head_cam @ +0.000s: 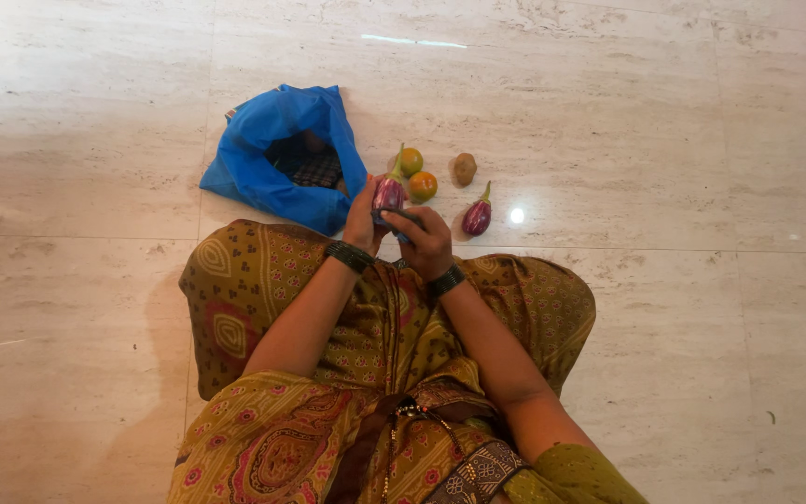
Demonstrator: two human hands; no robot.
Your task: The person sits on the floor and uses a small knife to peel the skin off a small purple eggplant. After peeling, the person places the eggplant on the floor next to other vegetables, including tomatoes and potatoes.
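I sit on the floor with both hands raised in front of my knees. My left hand holds a small purple eggplant with a green stem pointing up. Against that eggplant's lower side, my right hand grips a dark tool, seemingly a peeler or small knife. Dark bangles circle both wrists.
An open blue cloth bag lies on the pale marble floor, left of my hands. Beyond the hands lie two orange-green tomatoes, a brown potato and a second purple eggplant. My patterned olive garment covers my lap.
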